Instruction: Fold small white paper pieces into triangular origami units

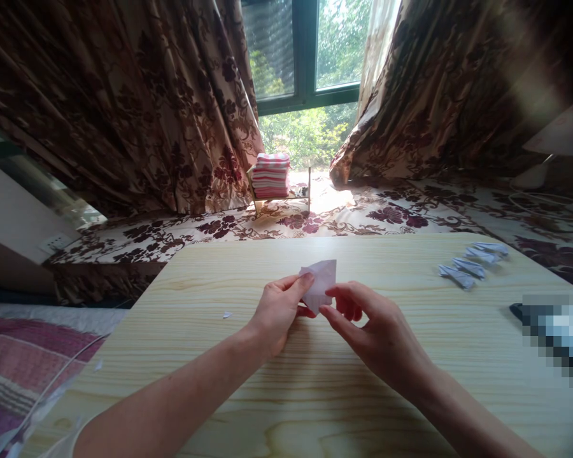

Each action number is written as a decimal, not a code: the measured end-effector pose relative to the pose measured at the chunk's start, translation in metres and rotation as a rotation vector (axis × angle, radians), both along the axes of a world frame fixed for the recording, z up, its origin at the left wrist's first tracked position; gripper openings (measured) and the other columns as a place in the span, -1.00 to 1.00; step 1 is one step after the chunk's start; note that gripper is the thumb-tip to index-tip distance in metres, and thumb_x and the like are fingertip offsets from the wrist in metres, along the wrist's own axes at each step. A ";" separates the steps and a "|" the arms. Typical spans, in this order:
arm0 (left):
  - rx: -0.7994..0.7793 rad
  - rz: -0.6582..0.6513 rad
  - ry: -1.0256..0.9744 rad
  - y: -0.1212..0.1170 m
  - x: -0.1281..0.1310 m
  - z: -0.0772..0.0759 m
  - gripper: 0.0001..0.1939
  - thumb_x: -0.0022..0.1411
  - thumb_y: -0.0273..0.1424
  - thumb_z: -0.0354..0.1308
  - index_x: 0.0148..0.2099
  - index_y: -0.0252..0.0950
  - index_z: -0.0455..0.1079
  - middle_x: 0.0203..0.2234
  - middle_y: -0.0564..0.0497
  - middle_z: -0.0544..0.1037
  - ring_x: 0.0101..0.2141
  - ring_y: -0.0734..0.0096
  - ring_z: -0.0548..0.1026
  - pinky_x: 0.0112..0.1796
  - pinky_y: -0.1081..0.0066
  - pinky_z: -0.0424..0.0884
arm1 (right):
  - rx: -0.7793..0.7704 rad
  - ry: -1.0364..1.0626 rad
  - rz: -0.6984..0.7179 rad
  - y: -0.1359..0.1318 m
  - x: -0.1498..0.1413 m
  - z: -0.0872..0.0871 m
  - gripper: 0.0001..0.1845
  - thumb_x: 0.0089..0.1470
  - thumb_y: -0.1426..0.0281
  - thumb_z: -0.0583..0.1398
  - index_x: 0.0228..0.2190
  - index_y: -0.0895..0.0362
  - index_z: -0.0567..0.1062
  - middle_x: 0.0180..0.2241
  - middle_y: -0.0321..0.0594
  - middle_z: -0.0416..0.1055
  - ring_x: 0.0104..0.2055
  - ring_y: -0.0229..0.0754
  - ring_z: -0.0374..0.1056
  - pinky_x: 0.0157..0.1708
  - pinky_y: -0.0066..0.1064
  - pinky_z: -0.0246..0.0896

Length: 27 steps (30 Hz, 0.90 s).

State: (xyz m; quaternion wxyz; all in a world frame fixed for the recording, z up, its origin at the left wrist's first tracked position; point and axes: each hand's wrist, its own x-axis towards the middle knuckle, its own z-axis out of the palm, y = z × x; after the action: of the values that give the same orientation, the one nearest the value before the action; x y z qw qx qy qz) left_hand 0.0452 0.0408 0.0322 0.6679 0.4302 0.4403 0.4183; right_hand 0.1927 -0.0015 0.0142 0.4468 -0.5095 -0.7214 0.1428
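A small folded piece of white paper [323, 280] is held up over the middle of the wooden table [195, 369]. My left hand [279, 312] grips its left side, the thumb lying on the face of the paper and the fingers behind. On the other side, my right hand [363, 312] has its thumb and forefinger at the paper's lower right edge. Whether those two fingertips pinch the paper or only touch it, I cannot tell for sure. To the left on the tabletop lies a tiny scrap of paper [227, 315].
Several folded paper pieces [475, 261] lie at the table's far right corner. A blurred-out device [554, 334] rests at the right edge. Beyond the table, a small stand [281, 198] bears a stack of striped cloths [271, 175] before the window. A lamp [561, 130] stands far right.
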 end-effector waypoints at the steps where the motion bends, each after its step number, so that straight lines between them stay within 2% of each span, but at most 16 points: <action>1: -0.003 0.000 -0.006 0.000 0.000 0.000 -0.71 0.05 -0.22 0.24 -0.37 -0.39 0.47 -0.53 -0.02 0.49 -0.48 0.47 0.39 -0.46 0.48 0.30 | -0.003 -0.009 -0.024 0.000 -0.001 -0.001 -0.88 0.06 0.39 0.19 -0.34 0.18 0.45 -0.56 -0.33 0.29 -0.55 -0.30 0.19 -0.53 -0.44 0.12; 5: -0.017 -0.003 -0.035 -0.001 0.001 0.001 -0.73 0.06 -0.24 0.23 -0.39 -0.39 0.46 -0.56 0.01 0.47 -0.48 0.45 0.42 -0.43 0.45 0.35 | 0.035 -0.051 0.023 -0.001 -0.004 -0.003 -0.88 0.09 0.43 0.17 -0.47 0.17 0.44 -0.55 -0.30 0.31 -0.56 -0.32 0.20 -0.55 -0.48 0.10; 10: -0.073 0.037 -0.098 0.001 0.001 0.000 -0.76 0.03 -0.27 0.27 -0.39 -0.39 0.46 -0.56 0.04 0.46 -0.51 0.53 0.38 -0.45 0.51 0.35 | 0.325 -0.274 0.082 -0.005 -0.009 0.001 -0.84 0.13 0.54 0.12 -0.44 0.18 0.48 -0.49 -0.21 0.38 -0.47 -0.26 0.25 -0.49 -0.44 0.12; 13: -0.123 0.046 -0.145 0.002 0.000 0.000 -0.77 0.00 -0.29 0.30 -0.41 -0.39 0.46 -0.56 0.04 0.48 -0.54 0.57 0.38 -0.49 0.55 0.32 | 0.423 -0.436 0.083 -0.006 -0.010 0.003 -0.82 0.10 0.57 0.12 -0.47 0.17 0.48 -0.49 -0.20 0.38 -0.46 -0.21 0.22 -0.47 -0.40 0.11; 16: -0.176 0.029 -0.156 0.003 0.000 0.000 -0.78 0.00 -0.31 0.31 -0.42 -0.39 0.45 -0.55 0.02 0.50 -0.55 0.56 0.39 -0.53 0.56 0.29 | 0.404 -0.467 0.099 -0.006 -0.010 0.004 -0.83 0.11 0.54 0.12 -0.45 0.17 0.48 -0.42 -0.15 0.42 -0.41 -0.19 0.24 -0.45 -0.39 0.14; 19: -0.199 0.027 -0.153 0.001 0.001 0.000 -0.78 0.00 -0.31 0.30 -0.41 -0.39 0.45 -0.54 0.02 0.51 -0.54 0.53 0.40 -0.53 0.53 0.30 | 0.314 -0.409 0.130 -0.005 -0.007 0.004 -0.81 0.16 0.51 0.07 -0.39 0.16 0.47 -0.38 -0.13 0.44 -0.38 -0.19 0.29 -0.42 -0.41 0.20; 22: -0.197 0.022 -0.148 0.000 0.001 0.001 -0.76 -0.03 -0.29 0.33 -0.44 -0.38 0.44 -0.56 0.04 0.50 -0.54 0.53 0.39 -0.52 0.52 0.30 | 0.261 -0.403 0.077 -0.004 -0.005 0.003 -0.81 0.18 0.52 0.02 -0.29 0.16 0.44 -0.37 -0.13 0.46 -0.37 -0.19 0.33 -0.40 -0.40 0.24; 27: -0.197 -0.001 -0.109 -0.001 0.000 0.002 -0.74 -0.07 -0.26 0.34 -0.49 -0.37 0.44 -0.62 0.06 0.48 -0.57 0.52 0.39 -0.53 0.51 0.26 | 0.271 -0.434 -0.010 -0.002 -0.004 -0.002 -0.76 0.17 0.48 0.03 -0.13 0.19 0.40 -0.31 -0.06 0.48 -0.38 -0.12 0.39 -0.41 -0.34 0.27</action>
State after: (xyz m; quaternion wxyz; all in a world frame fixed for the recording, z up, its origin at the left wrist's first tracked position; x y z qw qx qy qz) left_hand 0.0453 0.0394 0.0343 0.7300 0.3393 0.4422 0.3956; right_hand 0.1889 -0.0039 0.0126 0.3462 -0.4675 -0.8104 -0.0701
